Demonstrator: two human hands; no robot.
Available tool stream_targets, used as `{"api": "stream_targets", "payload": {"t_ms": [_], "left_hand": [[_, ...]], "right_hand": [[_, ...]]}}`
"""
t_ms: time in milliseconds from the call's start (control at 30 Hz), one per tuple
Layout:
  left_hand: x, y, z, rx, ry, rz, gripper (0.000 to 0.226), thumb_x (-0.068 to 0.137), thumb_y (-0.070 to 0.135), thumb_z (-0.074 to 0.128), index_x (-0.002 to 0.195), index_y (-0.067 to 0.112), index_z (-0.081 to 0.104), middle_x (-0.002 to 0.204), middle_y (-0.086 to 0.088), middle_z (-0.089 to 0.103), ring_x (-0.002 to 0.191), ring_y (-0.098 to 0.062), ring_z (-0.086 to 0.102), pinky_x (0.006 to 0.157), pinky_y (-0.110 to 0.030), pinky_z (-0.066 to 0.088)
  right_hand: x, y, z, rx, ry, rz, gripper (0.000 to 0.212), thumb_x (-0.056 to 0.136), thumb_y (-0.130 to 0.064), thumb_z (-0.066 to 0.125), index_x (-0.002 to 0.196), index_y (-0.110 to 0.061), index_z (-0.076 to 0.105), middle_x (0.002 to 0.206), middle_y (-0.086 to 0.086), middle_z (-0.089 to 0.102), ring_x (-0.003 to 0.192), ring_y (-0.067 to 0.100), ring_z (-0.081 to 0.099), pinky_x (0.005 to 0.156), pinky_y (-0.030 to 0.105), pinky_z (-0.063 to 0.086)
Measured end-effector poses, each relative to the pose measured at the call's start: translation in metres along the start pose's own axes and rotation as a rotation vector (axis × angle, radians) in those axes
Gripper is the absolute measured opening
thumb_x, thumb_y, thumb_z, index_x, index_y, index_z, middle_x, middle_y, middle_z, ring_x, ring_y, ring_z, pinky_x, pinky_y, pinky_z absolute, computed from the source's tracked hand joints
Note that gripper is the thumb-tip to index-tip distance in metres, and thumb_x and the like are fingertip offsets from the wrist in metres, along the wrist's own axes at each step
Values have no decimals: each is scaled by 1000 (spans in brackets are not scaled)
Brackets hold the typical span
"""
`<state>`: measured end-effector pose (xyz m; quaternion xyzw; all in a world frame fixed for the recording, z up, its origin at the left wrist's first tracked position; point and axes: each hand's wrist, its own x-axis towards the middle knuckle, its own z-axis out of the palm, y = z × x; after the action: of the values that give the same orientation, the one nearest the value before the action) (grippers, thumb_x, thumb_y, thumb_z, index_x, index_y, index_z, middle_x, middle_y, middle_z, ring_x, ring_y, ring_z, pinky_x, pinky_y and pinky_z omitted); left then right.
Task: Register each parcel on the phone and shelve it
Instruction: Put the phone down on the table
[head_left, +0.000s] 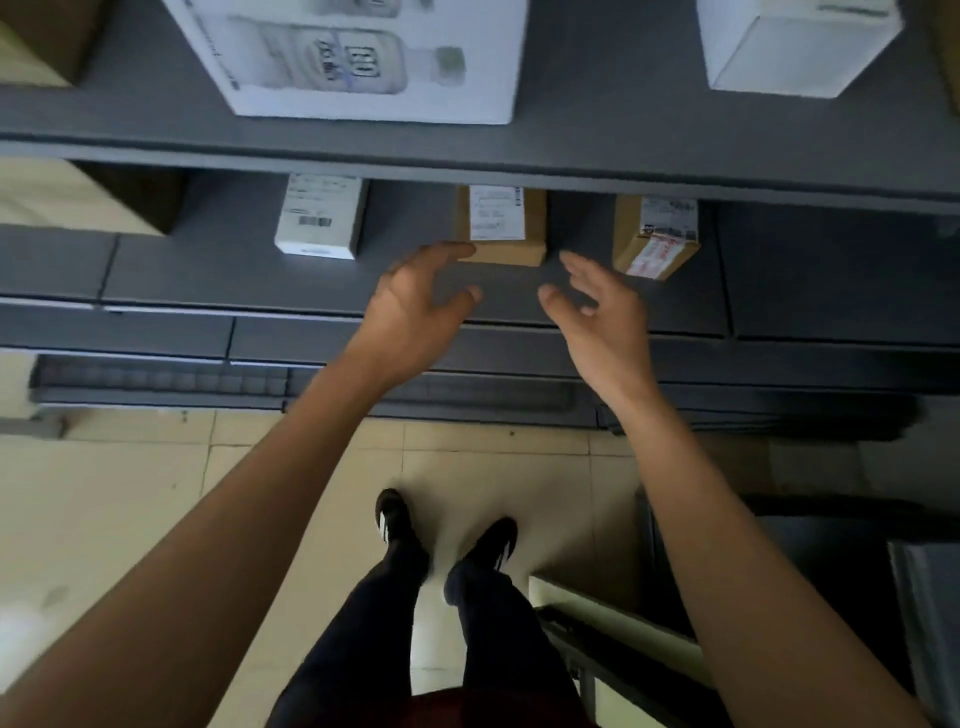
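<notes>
While both hands (415, 306) (597, 306) hang loose-fingered and empty, the brown parcel (501, 228) sits just beyond the left fingers (447, 253).

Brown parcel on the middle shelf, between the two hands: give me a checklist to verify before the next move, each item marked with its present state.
1. Brown parcel resting on the shelf: ok.
2. Label facing outward: ok, though too blurred to read.
3. Left hand holding nothing, fingers relaxed, fingertips at the parcel's near corner: ok.
4. Right hand open and off the parcel: ok.
5. Gaps to the white parcel and the taped parcel: ok.
6. Phone ready for registering: cannot tell, none in view.
</notes>
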<state>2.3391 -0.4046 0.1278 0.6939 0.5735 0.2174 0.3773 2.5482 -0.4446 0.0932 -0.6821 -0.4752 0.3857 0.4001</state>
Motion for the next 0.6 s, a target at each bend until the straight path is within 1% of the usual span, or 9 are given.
{"api": "stream_targets", "payload": {"t_ms": [67, 167, 200, 267, 367, 433, 500, 533, 600], "left_hand": [[-16, -13, -26, 1, 60, -36, 42, 97, 30, 65, 138, 28, 57, 144, 5, 54, 127, -16, 50, 107, -28, 40], [-42, -36, -66, 55, 135, -54, 44, 96, 24, 66, 140, 21, 58, 143, -1, 56, 132, -21, 47, 111, -34, 39], [-53, -45, -80, 67, 153, -68, 44, 97, 24, 66, 140, 21, 57, 144, -2, 55, 132, -22, 47, 112, -36, 39], [-76, -66, -109, 79, 192, -113, 44, 98, 27, 64, 141, 24, 56, 145, -1, 54, 130, -24, 48, 113, -42, 39], [-110, -96, -154, 50, 254, -175, 44, 99, 29, 63, 142, 27, 54, 145, 0, 52, 133, -22, 46, 112, -40, 39], [-134, -114, -185, 41, 294, -196, 44, 99, 30, 62, 142, 28, 54, 145, 1, 52, 133, -20, 46, 111, -36, 40], [-162, -135, -216, 46, 355, -215, 43, 99, 31, 62, 141, 27, 55, 144, 2, 54, 132, -20, 47, 107, -31, 38], [-177, -146, -233, 42, 383, -230, 43, 99, 31, 62, 141, 28, 55, 143, 2, 54, 131, -21, 48, 106, -31, 37], [-206, -170, -266, 23, 416, -253, 43, 100, 33, 61, 142, 30, 53, 145, 2, 53, 131, -22, 50, 110, -39, 40]], "right_hand": [[-5, -18, 25, -10, -64, -24, 49, 90, -42, 72, 137, -37, 60, 135, -20, 60, 128, -2, 52, 100, 17, 40], [-12, -44, 63, -31, -146, -59, 51, 89, -44, 73, 137, -36, 60, 139, -17, 59, 129, -3, 51, 94, 10, 36], [-15, -53, 77, -33, -167, -65, 51, 89, -45, 73, 137, -36, 60, 139, -16, 60, 129, -2, 52, 93, 10, 36], [-23, -71, 106, -43, -208, -78, 52, 88, -44, 75, 137, -35, 61, 138, -15, 61, 129, 1, 52, 96, 17, 39], [-37, -103, 150, -79, -273, -114, 51, 88, -44, 74, 136, -38, 60, 138, -16, 60, 131, 4, 51, 105, 28, 41], [-49, -127, 181, -87, -300, -145, 50, 88, -44, 74, 136, -38, 60, 136, -16, 60, 130, 3, 51, 106, 29, 42], [-64, -149, 217, -76, -333, -175, 48, 89, -41, 74, 135, -35, 61, 134, -17, 61, 126, -1, 53, 105, 27, 43], [-73, -161, 238, -73, -356, -185, 47, 90, -40, 74, 134, -34, 62, 133, -17, 61, 125, -2, 53, 105, 27, 44], [-91, -183, 280, -75, -409, -210, 45, 91, -36, 73, 134, -33, 62, 134, -17, 61, 126, -1, 53, 105, 27, 45]]}}
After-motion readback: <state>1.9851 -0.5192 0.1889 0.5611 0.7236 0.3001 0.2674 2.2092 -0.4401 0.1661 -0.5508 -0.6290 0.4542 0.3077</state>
